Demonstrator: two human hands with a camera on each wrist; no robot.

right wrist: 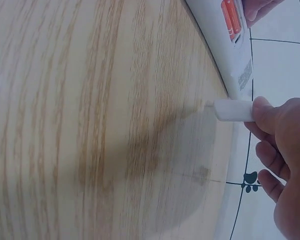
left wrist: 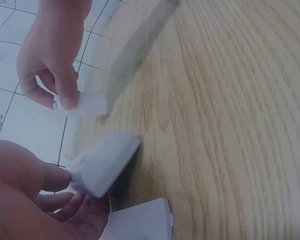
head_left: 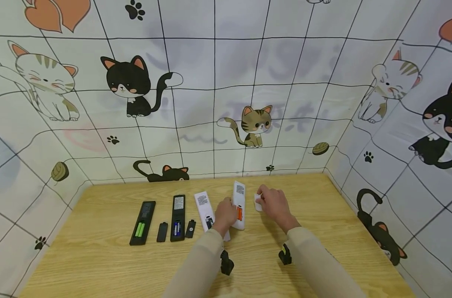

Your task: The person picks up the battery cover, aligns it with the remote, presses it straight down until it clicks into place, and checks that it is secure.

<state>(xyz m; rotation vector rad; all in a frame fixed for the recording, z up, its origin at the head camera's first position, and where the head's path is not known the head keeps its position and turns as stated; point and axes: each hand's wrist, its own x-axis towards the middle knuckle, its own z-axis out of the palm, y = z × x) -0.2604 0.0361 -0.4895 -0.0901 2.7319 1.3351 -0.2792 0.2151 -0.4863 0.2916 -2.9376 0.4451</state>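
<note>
My left hand (head_left: 225,215) grips a white remote control (head_left: 239,198) by its side. The remote's back faces up, its battery compartment uncovered, with orange batteries (right wrist: 231,20) inside. In the left wrist view, one end of this remote tilts up off the table. My right hand (head_left: 276,205) pinches a small white battery cover (right wrist: 234,110) between thumb and fingers, just right of the remote. A second white remote (head_left: 202,203) lies left of my left hand, which partly hides it. Close under my left wrist is a flat white piece (left wrist: 140,220) with a small edge tab.
Further left lie a black remote (head_left: 147,211) with green batteries (head_left: 139,229) and another black remote (head_left: 179,213) with blue batteries (head_left: 176,228). Two black battery covers (head_left: 162,232) (head_left: 190,229) lie beside them. Cat-patterned cloth walls (head_left: 196,107) border the wooden table (head_left: 99,256).
</note>
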